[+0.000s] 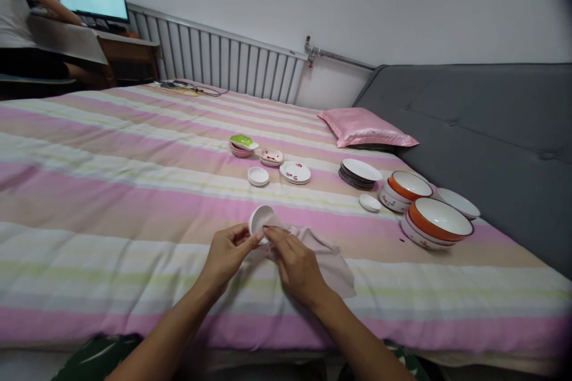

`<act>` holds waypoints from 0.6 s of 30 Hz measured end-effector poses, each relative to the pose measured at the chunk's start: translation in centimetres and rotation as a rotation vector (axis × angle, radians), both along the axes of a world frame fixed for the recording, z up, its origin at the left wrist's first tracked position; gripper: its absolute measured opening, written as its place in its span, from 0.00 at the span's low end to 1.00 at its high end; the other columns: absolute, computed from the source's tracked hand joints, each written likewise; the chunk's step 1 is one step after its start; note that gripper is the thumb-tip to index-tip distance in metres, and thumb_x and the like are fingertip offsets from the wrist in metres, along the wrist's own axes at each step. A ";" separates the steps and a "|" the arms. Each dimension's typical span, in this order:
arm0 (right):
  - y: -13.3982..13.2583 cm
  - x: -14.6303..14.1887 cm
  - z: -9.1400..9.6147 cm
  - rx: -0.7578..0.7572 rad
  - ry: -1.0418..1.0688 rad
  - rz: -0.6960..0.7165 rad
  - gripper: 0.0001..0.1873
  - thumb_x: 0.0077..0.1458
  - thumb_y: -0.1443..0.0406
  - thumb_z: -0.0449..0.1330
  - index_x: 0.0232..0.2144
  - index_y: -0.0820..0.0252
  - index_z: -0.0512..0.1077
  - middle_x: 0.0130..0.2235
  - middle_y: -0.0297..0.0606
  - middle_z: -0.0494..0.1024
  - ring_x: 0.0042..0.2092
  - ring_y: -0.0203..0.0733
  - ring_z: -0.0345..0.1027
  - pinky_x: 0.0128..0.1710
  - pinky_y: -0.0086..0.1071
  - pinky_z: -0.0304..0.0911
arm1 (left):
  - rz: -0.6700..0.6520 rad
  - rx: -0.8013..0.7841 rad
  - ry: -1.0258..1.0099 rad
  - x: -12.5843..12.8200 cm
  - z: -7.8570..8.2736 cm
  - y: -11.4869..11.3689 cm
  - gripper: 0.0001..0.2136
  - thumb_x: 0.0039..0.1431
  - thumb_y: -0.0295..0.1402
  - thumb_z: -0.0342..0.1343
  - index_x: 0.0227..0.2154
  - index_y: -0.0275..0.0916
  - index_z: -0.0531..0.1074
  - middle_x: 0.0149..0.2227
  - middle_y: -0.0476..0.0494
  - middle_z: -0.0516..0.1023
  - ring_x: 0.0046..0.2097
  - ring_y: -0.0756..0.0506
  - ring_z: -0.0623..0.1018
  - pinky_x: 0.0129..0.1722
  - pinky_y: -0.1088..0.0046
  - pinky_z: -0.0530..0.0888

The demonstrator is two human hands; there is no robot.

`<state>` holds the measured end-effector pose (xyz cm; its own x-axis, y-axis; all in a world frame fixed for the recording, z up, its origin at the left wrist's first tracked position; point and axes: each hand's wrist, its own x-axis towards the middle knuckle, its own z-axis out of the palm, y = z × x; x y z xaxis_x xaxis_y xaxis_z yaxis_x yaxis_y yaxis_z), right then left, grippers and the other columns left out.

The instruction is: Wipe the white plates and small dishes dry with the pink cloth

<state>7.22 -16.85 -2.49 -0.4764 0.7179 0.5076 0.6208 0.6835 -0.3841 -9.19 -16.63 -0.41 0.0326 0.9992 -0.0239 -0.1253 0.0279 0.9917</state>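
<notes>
My left hand [230,250] grips a small white bowl [260,214] by its left side, with the thumb at the near rim. The bowl is tilted so that its hollow faces me. My right hand [297,262] is closed on a pale pinkish-grey cloth [333,265], its fingertips pressing at the inside of the bowl. Part of the cloth trails over the bedspread to the right. Just beyond the bowl stand a stack of small white dishes [258,176] and some white plates with red flowers [295,172].
Orange-rimmed bowls [438,223], a plate stack [360,172], small white dishes [370,202] and a green leaf-shaped dish [242,141] rest on the striped bedspread [134,202]. A pink pillow [364,126] lies by the grey headboard [482,113]. Another person [22,18] sits at a desk, back left.
</notes>
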 end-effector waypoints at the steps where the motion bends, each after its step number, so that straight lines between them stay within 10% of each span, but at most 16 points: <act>1: -0.1 -0.1 0.1 -0.010 0.025 0.012 0.30 0.49 0.78 0.47 0.56 0.58 0.58 0.54 0.40 0.67 0.55 0.41 0.59 0.54 0.38 0.59 | 0.012 0.009 0.005 0.0 0.0 0.0 0.16 0.43 0.40 0.62 0.34 0.34 0.75 0.34 0.43 0.79 0.37 0.43 0.76 0.39 0.70 0.72; 18: -0.6 -0.1 2.2 -0.366 0.356 0.259 0.26 0.49 0.76 0.48 0.51 0.57 0.62 0.52 0.39 0.69 0.53 0.39 0.63 0.53 0.37 0.59 | 0.063 0.035 -0.026 0.3 0.2 -0.1 0.15 0.42 0.38 0.63 0.32 0.34 0.76 0.31 0.45 0.79 0.35 0.45 0.76 0.35 0.73 0.71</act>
